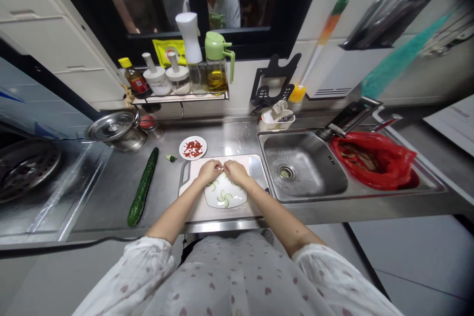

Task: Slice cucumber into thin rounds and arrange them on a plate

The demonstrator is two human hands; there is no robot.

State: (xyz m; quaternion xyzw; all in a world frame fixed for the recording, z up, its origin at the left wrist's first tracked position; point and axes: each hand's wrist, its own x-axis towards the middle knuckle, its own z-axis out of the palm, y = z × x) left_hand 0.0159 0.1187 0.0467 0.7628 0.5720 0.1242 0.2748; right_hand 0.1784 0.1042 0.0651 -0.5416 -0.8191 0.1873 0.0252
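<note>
My left hand (210,172) and my right hand (236,173) meet above the far edge of a white plate (208,202). Both have their fingers closed in a pinch, fingertips almost touching. Something small and pale shows between them, too small to name. Thin half-round cucumber slices (224,198) lie on the plate, some fanned into a pinwheel near its front. My hands partly cover other slices. Under the plate is a pale cutting board (196,213). A knife's wide blade (258,170) lies along the board's right side.
A whole cucumber (142,187) lies left of the board. Beyond it are a cucumber end (171,158) and a small dish (181,150) of chopped red pieces. A lidded steel pot (129,138) stands at left. The sink (307,168) and a red plastic bag (392,163) are at right.
</note>
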